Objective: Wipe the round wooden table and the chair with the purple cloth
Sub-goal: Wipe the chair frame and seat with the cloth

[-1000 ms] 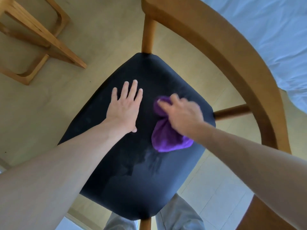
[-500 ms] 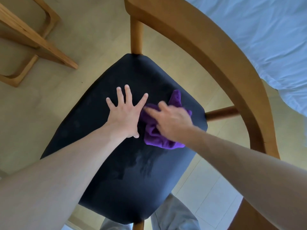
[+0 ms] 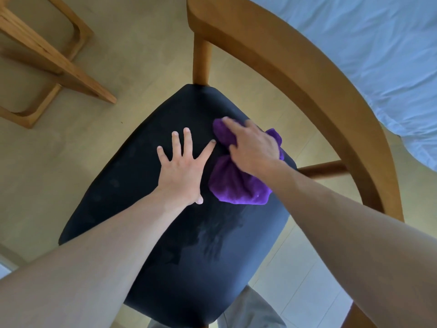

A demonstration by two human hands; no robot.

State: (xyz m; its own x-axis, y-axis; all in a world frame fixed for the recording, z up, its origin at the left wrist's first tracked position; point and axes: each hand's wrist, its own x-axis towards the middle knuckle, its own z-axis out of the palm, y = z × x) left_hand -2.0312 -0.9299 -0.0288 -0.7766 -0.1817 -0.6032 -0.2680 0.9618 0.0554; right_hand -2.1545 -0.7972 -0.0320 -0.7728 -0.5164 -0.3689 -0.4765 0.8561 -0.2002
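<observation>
I look down on a wooden chair with a dark padded seat (image 3: 142, 209) and a curved wooden backrest (image 3: 307, 74). My left hand (image 3: 182, 169) lies flat on the middle of the seat with its fingers spread. Just to its right, my right hand (image 3: 253, 147) presses the bunched purple cloth (image 3: 236, 188) onto the seat's right side, fingers curled over the top of it. Faint smeared marks show on the seat below the cloth. The round table top is not in view.
A wooden frame of legs (image 3: 47, 60) stands on the pale floor at the upper left. A bed with a pale blue sheet (image 3: 366, 55) fills the upper right, just behind the backrest. My grey trouser legs (image 3: 248, 313) show under the seat's near edge.
My right hand has slid the cloth toward the seat's far right part. My left hand stays flat on the seat with its fingers spread wider than a second ago.
</observation>
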